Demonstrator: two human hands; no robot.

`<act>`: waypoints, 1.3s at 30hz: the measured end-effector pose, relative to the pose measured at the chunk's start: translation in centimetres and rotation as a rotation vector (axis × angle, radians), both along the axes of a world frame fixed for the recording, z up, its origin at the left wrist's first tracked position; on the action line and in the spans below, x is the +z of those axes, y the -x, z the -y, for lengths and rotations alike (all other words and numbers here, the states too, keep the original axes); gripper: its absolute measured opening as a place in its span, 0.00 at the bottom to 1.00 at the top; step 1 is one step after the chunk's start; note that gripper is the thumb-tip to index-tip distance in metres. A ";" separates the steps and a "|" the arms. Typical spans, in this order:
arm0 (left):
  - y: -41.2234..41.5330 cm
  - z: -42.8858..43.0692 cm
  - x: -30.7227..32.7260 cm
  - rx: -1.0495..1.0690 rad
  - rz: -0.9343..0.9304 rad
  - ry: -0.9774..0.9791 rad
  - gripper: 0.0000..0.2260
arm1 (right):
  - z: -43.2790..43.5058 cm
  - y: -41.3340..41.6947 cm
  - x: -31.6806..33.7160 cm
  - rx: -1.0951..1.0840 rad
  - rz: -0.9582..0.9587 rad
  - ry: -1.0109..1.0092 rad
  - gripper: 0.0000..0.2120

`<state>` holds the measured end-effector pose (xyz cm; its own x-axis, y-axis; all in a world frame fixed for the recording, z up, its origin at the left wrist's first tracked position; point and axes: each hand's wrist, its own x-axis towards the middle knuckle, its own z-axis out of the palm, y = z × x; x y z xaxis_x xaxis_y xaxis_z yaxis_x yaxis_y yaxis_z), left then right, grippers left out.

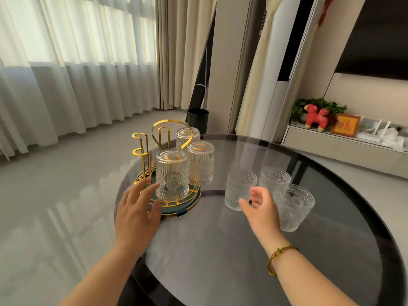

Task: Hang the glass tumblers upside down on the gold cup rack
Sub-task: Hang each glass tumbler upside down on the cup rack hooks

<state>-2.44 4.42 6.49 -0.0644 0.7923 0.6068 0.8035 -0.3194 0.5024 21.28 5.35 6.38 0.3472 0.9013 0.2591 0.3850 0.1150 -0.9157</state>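
Observation:
The gold cup rack [141, 149] stands on a round green-and-gold base at the left edge of the round glass table [220, 250]. Three ribbed glass tumblers hang upside down on it: a near one [172, 175], one to its right [201, 164] and a far one [187, 135]. Bare gold prongs rise at the rack's left. Three more tumblers stand upright on the table at the right: left [239, 188], back [274, 177], right [295, 206]. My left hand [138, 208] is open, fingertips by the near hung tumbler and the base. My right hand [260, 206] is open, between the upright tumblers, holding none.
A black bin [198, 119] stands on the grey floor behind the table. Curtains cover the windows at the left. A low shelf at the right holds a red toy animal [315, 117], a plant and a framed picture. The table's near half is bare glass.

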 end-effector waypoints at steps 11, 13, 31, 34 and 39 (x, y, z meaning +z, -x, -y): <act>-1.8 2.2 -6.6 -0.104 -0.315 0.474 0.20 | -0.8 -0.7 -5.1 -0.027 0.100 0.227 0.40; -1.9 1.9 -6.5 -0.107 -0.373 0.507 0.22 | -1.7 -0.8 -5.1 -0.019 0.124 0.236 0.42; -1.7 1.3 -6.8 -0.116 -0.421 0.595 0.23 | -6.3 -1.0 -5.7 -0.109 0.077 0.266 0.38; -1.7 1.2 -6.8 -0.110 -0.418 0.593 0.23 | -5.9 -1.2 -5.7 -0.059 0.041 0.251 0.36; -1.7 1.3 -6.7 -0.115 -0.402 0.601 0.23 | -4.5 -1.3 -5.2 0.033 0.004 0.223 0.34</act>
